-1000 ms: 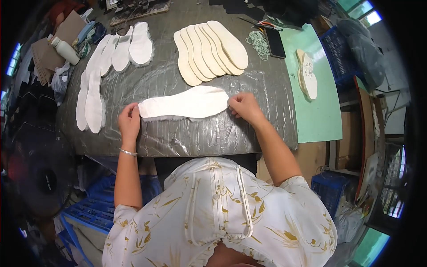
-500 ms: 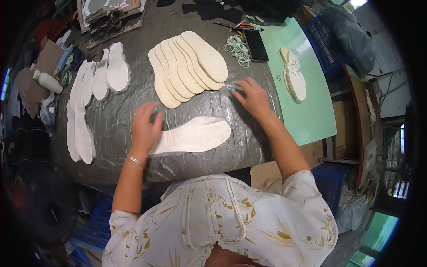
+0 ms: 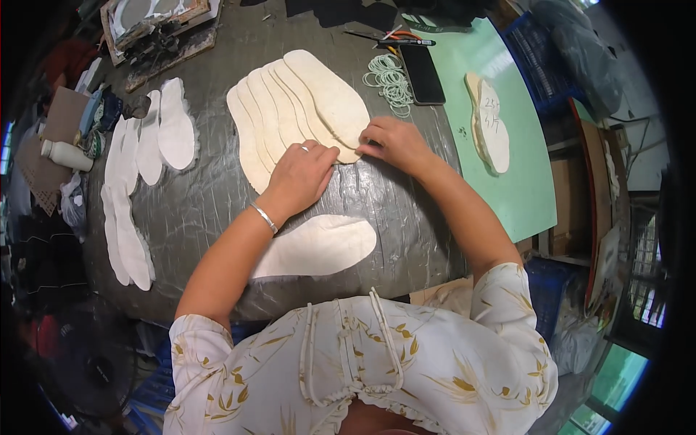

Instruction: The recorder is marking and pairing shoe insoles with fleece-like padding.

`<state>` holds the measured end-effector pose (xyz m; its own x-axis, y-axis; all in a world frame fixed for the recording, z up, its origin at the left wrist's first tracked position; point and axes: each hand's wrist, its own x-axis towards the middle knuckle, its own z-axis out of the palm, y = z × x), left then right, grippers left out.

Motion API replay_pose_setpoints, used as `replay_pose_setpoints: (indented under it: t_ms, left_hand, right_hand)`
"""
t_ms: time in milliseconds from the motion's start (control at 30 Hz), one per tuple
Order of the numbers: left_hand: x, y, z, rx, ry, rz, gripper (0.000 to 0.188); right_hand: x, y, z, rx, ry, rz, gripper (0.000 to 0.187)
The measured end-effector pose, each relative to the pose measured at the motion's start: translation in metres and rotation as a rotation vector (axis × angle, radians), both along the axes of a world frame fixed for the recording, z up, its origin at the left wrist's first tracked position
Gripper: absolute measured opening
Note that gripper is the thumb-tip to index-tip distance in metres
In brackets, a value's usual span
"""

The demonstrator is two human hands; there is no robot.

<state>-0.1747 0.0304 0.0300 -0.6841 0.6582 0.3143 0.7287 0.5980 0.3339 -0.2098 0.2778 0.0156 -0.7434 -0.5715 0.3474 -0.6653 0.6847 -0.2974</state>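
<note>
Several cream insoles (image 3: 264,109) lie fanned out and overlapping on the dark, plastic-covered table. At their near right end, my right hand (image 3: 395,145) pinches the edge of an insole between thumb and fingers. My left hand (image 3: 301,174) reaches over the near ends of the fan, fingers closed together on an insole's edge close to the right hand; its thumb is partly hidden. Below the left wrist a single white insole piece (image 3: 326,245) lies flat on the table, its left end partly covered by the forearm.
White fuzzy-edged insole pieces (image 3: 176,127) lie in rows at left, near a white bottle (image 3: 67,155). Beyond the fan are a coil of pale cord (image 3: 389,81), a black phone (image 3: 422,75) and pens. A green mat (image 3: 525,196) at right carries marked insoles (image 3: 494,138).
Both hands have come to the near end of the fanned insoles. The left moved up and right from beside the single white piece; the right moved left and closed on an edge.
</note>
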Motion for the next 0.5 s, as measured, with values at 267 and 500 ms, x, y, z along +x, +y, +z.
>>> replay_pose_setpoints:
  t_ms: [267, 500]
  left_hand:
    - [-0.004, 0.004, -0.004, -0.131, 0.036, -0.020, 0.020]
    - [-0.017, 0.007, 0.006, -0.137, 0.066, -0.039, 0.012]
  right_hand:
    - [0.008, -0.012, 0.014, 0.130, 0.237, 0.121, 0.012]
    - [-0.046, -0.007, 0.063, -0.305, 0.191, -0.388, 0.011]
